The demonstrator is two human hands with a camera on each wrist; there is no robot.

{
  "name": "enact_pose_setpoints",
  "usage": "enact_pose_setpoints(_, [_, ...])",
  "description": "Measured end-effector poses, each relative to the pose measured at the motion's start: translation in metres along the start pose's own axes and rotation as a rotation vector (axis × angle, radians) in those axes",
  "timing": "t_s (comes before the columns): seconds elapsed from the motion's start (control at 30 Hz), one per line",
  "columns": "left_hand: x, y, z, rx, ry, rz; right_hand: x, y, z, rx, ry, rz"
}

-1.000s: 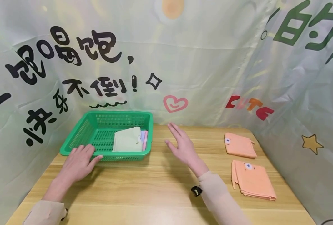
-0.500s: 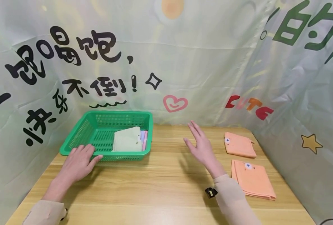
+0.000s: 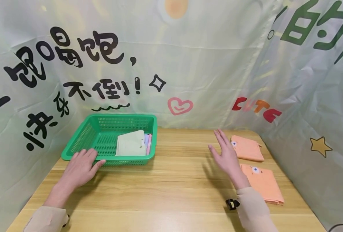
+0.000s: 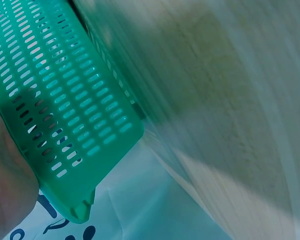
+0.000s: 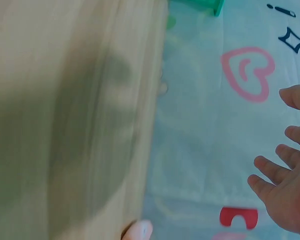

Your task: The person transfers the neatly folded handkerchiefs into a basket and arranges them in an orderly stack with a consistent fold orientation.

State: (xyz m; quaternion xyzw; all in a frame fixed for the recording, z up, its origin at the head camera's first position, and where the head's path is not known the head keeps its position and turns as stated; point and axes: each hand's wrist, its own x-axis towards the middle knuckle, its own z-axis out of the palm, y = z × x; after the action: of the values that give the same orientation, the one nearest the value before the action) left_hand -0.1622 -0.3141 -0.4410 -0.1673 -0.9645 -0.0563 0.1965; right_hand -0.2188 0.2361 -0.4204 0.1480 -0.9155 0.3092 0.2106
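Frame left, the left hand (image 3: 80, 169) gripped the green basket (image 3: 104, 145), fingertips hidden; the right hand (image 3: 227, 158), fingers extended, overlapped an orange cloth (image 3: 249, 149) only in the head view.

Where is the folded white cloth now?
In the head view, the white cloth lies inside the green basket, toward its right end, right of the left hand.
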Motion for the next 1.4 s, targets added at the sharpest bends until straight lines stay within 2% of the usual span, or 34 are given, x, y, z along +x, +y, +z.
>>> enact_pose_setpoints(0.37, [0.001, -0.001, 0.0, -0.001, -0.013, -0.004, -0.023, 0.031, -0.026, -0.039, -0.004, 0.08])
enact_pose_setpoints(1.0, [0.002, -0.001, 0.0, -0.008, -0.019, -0.012, -0.059, 0.092, -0.068, -0.106, -0.093, 0.179])
enact_pose_setpoints(1.17, [0.001, -0.001, 0.001, -0.009, -0.014, -0.006, -0.067, 0.107, -0.075, -0.13, -0.108, 0.166])
enact_pose_setpoints(1.4, [0.001, -0.003, 0.003, -0.005, 0.002, 0.006, -0.078, 0.125, -0.087, -0.147, -0.19, 0.176])
